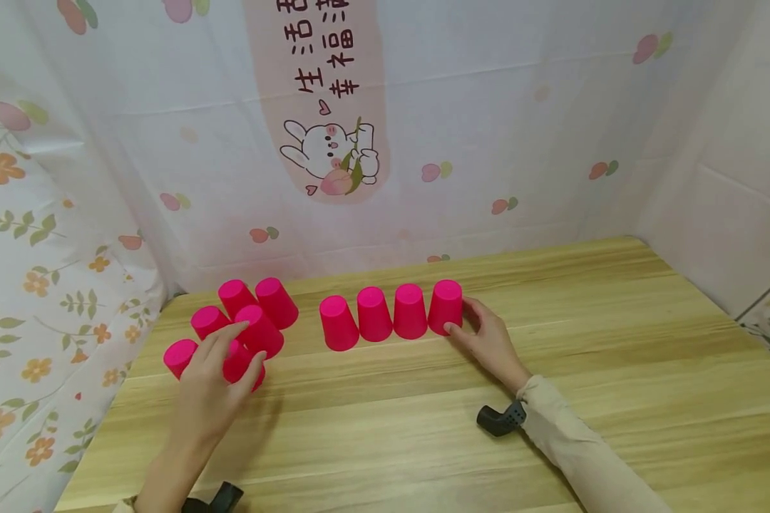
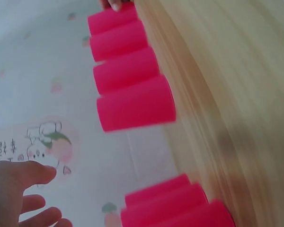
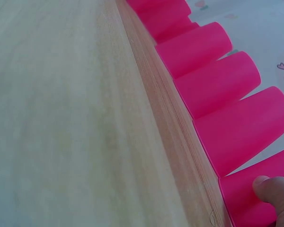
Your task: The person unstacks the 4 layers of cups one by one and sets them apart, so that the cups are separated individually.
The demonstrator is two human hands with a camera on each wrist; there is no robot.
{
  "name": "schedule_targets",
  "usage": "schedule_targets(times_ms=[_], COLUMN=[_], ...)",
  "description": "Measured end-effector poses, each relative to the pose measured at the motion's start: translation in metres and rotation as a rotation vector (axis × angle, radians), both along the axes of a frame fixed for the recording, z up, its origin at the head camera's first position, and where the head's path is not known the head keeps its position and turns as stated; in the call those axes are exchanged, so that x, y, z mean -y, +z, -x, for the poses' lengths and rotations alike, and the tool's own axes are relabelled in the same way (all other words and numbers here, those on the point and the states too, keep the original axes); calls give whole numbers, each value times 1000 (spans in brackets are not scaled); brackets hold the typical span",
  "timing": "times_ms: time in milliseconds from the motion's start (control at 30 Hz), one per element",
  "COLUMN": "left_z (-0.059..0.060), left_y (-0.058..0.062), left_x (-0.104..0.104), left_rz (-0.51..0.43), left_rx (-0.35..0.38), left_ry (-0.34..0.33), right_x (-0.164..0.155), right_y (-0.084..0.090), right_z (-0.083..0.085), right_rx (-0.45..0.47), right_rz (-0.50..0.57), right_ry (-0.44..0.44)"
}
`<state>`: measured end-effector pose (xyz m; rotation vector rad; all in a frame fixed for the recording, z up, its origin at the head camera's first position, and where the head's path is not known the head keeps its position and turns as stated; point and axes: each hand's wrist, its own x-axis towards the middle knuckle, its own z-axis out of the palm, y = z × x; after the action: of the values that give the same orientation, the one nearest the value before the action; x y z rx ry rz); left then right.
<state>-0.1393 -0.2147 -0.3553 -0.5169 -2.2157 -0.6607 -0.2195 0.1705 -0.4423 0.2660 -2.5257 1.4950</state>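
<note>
1. Your right hand (image 1: 488, 338) pinches the end cup (image 1: 445, 306) of a four-cup row (image 1: 391, 313) at table (image 1: 552, 356) center.
2. Your left hand (image 1: 212, 385), at 9 o'clock, curls around a cup (image 1: 240, 363) in the cluster (image 1: 231, 324).

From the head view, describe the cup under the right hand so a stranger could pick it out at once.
On the wooden table, find the straight row of four upside-down pink cups near the back wall, right of the loose cluster. Take the rightmost cup. It alone is held by the right hand, thumb in front.
</note>
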Motion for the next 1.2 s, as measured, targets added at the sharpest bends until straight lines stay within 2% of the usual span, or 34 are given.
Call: schedule_targets(times_ms=[200,333,600,700,900,1200], left_z=[18,30,51,60,73,76], left_y=[-3,-6,-14,-17,-22,-27], left_x=[-20,-32,-55,-64,-76,-79], left_rz=[-28,-64,-225,-257,-269,-305], left_rx=[68,155,460,529,574,609], left_ry=[-66,-102,-126,-120,-111,-108], right_x=[0,0,0,1,1,0], right_y=[-1,-1,-1,-1,-1,-1], right_z=[0,1,1,1,0,1], right_rx=[-4,-13,-17,-16,-3,1], right_rz=[-9,-10,-16,-11,-6,-1], right_ry=[0,-2,-2,-5,-4,-4])
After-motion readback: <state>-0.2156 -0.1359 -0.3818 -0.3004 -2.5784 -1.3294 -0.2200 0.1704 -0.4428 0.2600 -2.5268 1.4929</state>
